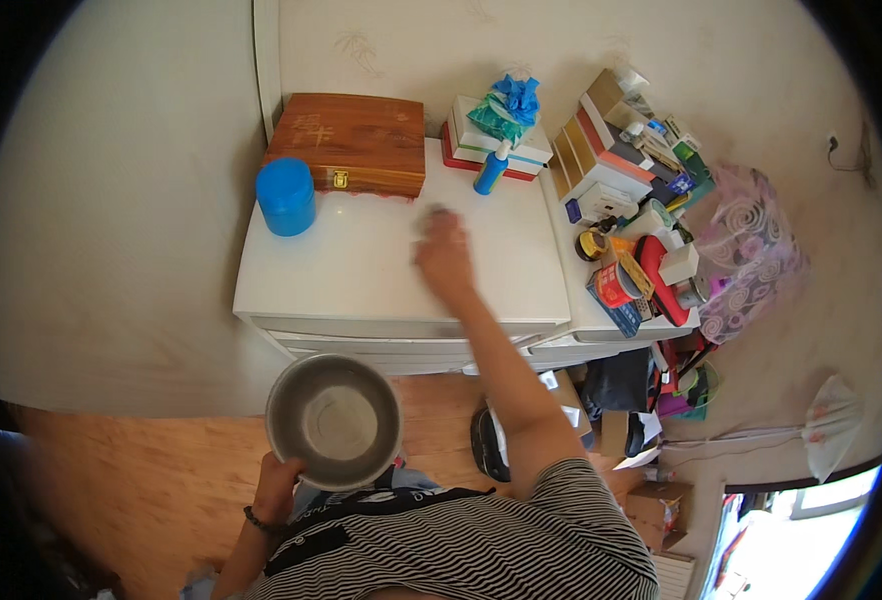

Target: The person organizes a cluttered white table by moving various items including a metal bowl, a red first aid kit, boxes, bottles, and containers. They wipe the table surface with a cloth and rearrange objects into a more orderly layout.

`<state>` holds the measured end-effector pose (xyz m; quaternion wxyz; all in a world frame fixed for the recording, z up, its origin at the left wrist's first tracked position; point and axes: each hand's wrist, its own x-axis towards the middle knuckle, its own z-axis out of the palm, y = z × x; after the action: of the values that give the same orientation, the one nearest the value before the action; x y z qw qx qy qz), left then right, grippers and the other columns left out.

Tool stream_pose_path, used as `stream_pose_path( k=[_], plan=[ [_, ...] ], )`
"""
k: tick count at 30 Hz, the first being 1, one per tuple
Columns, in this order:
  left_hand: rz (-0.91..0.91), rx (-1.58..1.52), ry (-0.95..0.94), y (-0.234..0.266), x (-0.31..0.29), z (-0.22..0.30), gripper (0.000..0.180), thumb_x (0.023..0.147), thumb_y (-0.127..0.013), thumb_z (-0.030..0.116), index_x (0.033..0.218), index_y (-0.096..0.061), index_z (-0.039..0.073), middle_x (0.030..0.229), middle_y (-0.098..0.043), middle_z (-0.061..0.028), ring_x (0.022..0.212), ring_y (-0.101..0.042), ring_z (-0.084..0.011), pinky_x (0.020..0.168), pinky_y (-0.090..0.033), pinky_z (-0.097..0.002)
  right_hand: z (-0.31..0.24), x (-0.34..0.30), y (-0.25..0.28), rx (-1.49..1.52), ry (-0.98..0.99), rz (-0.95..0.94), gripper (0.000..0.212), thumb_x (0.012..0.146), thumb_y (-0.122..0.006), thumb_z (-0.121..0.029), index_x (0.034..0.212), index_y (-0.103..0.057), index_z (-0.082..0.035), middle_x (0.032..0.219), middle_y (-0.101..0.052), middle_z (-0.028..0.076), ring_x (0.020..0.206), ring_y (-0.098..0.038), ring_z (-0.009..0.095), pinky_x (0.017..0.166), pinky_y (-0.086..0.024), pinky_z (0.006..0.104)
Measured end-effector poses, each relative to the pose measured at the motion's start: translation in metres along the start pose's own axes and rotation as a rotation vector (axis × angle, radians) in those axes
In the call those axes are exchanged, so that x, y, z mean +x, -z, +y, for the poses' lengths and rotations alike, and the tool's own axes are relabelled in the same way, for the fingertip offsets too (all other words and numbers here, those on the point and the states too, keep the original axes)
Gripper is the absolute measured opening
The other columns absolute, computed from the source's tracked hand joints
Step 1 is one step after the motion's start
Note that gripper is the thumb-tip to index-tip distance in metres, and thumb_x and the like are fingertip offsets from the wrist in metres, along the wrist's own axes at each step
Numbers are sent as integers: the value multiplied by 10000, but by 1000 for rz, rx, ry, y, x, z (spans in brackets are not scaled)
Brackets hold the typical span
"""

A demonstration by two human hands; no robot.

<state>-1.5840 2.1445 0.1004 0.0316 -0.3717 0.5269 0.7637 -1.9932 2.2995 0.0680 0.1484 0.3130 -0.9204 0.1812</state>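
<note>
In the head view, the left grip [278,487] clasps the near-left rim of a metal bowl [333,420], which sits beyond the fingers, above the wooden floor [161,460] and before a white cabinet [361,275]. The right grip [445,255] is over the cabinet top, near a wooden box [346,145]; blurred, so I cannot tell its spread or contents.

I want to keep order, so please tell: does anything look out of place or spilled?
No spill shows. The right-hand cabinet looks untidy: boxes, a red case and other things crowd it at different angles. A crumpled blue-green bag sits atop a white box. The metal bowl in the left hand looks sound.
</note>
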Motion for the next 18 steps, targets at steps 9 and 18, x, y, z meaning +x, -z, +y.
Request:
stream_pose_path(
  k=[9,18],
  plan=[
    [44,-22,-32,17,6,0,141,767,-561,25,875,-637,-24,771,-603,-4,663,-517,-85,578,-397,-253,-76,-6,26,684,108,-280,606,750,-516,123,1333,-507,-44,1404,-478,186,1246,-514,341,1040,-435,403],
    [4,-48,-108,20,-6,45,292,767,-538,8,1036,-628,-61,974,-663,-29,883,-598,-112,782,-461,-265,-73,4,-21,307,450,-56,392,869,-549,-120,1242,-568,-3,1372,-498,199,1305,-430,344,1101,-320,458]
  ],
)
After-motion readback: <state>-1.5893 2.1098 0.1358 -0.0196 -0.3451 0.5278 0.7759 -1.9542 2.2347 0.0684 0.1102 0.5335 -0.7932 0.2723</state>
